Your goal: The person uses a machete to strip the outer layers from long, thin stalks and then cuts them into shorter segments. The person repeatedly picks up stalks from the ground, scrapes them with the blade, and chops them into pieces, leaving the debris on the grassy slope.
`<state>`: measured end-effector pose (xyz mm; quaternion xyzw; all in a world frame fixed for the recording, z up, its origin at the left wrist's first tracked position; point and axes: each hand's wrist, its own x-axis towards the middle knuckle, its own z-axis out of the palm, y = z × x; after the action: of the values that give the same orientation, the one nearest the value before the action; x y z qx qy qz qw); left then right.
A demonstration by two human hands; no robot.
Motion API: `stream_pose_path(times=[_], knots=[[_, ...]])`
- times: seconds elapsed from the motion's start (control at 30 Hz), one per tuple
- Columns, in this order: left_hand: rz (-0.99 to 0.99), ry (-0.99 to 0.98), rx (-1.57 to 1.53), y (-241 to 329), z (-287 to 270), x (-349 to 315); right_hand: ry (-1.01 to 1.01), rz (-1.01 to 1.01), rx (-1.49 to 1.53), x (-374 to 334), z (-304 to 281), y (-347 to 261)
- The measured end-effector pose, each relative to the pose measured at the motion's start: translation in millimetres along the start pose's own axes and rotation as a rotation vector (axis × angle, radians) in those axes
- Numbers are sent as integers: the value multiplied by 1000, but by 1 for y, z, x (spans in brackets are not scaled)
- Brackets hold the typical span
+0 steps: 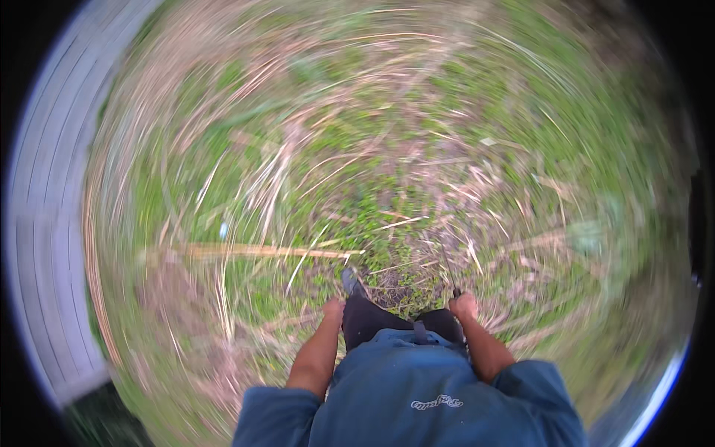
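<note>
At the far left, a grey ribbed strip (48,223), possibly boarding, curves along the rim beside the ground. Next come green growth and dry litter, smeared by blur toward the edges; a small pale object (223,230), too blurred to identify, lies just above a long straw-coloured stalk (272,251). The stalk's right end lies near the grey shoe (350,281), the only one visible, below a dark trouser leg (363,320). The left hand (334,306) hangs beside that leg; whether its fingers are curled or spread, or hold anything, cannot be told. At centre, the blue shirt (410,372) covers the torso. To its right, the right hand (462,305) is closed around the dark handle of a thin tool (445,261), which points forward and slightly left over low plants and scattered dry stems; whether its tip touches them is unclear. Farther right, a pale greenish patch (588,237) is indistinct.

The step in hand appears to be carrying the tool, perhaps while walking or turning. The next move would call for a firm right grip, the tool's length kept away from the legs, and careful footing among the loose stalks.
</note>
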<state>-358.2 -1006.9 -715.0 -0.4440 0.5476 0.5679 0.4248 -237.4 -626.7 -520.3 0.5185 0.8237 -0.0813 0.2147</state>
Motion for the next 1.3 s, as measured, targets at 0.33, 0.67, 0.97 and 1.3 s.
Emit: stream_pose_path(times=[0.33,0.67,0.97,1.3], knots=[[178,190,704,93,11,-86,-354,326,414,-79,119,286],[464,-177,1276,-32,285,-170,-739,554,513,-330,255,412],[998,-902,2022,-165,494,-266,-510,1105,1080,-312,352,411],[578,-198,2153,-122,611,-143,139,1386,1510,129,446,569]])
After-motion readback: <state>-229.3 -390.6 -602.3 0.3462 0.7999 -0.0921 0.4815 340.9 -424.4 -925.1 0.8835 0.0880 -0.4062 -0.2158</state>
